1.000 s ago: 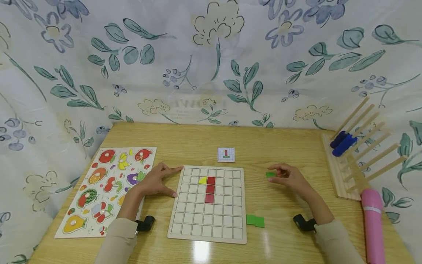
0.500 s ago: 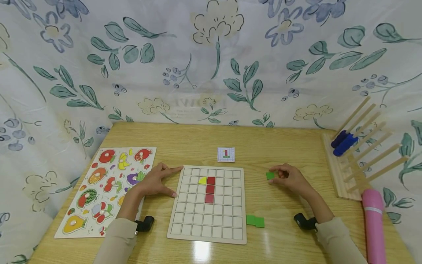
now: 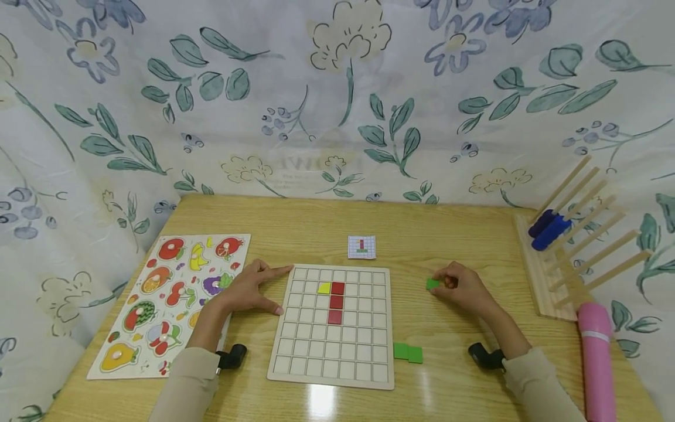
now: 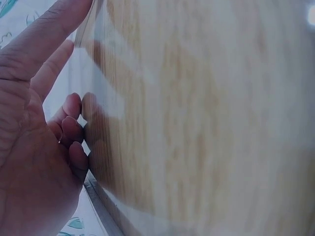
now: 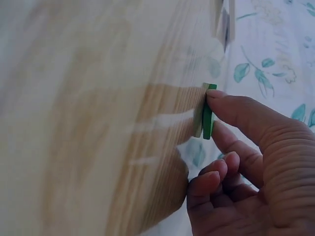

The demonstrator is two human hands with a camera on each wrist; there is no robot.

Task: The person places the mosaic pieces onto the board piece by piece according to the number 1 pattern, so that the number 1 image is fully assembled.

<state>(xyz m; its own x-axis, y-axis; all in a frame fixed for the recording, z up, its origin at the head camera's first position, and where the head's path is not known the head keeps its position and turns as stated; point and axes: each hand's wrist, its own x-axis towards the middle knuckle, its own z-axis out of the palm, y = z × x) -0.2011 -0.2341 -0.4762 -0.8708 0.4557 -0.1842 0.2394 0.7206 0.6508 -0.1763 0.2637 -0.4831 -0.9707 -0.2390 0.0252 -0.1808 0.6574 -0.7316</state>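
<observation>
A white wooden grid board lies in front of me with one yellow tile and three red tiles set in it. My left hand rests flat at the board's upper left corner, fingers straight. Right of the board, my right hand pinches a small green tile between thumb and fingertip, down at the tabletop; the right wrist view shows the green tile edge-on against the wood. Two more green tiles lie by the board's right edge. A small pattern card sits beyond the board.
A fruit puzzle board lies at the left. A wooden peg rack holding blue pieces stands at the right, with a pink bottle in front of it. Floral cloth surrounds the table.
My right hand has dropped slightly and closed its fingers more around the green tile, bringing it down to the table. The left hand has not moved.
</observation>
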